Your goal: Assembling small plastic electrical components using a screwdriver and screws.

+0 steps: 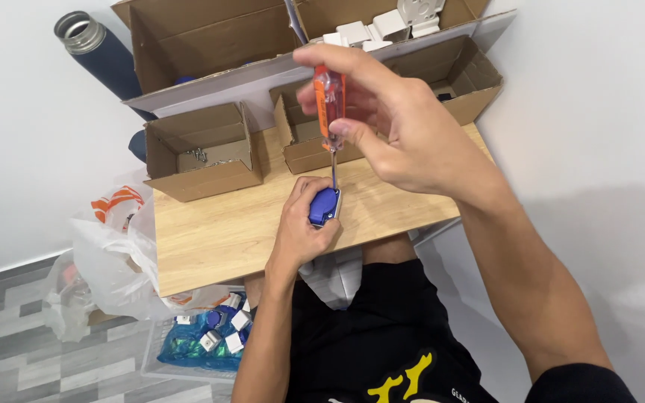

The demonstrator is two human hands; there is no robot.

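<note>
Our left hand (300, 227) closes its grip around the blue part (324, 206) on the desk (210, 231), while at twelve o'clock our right hand (393, 127) grips the orange screwdriver (329, 104) upright, tip down on it.

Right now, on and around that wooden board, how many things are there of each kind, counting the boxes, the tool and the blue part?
Open cardboard boxes: 4 (large, small left, small middle, right)
Orange-handled screwdriver, in the right hand: 1
Blue part, held by the left hand: 1
Dark flask: 1
Plastic bag: 1
Total: 8
</note>
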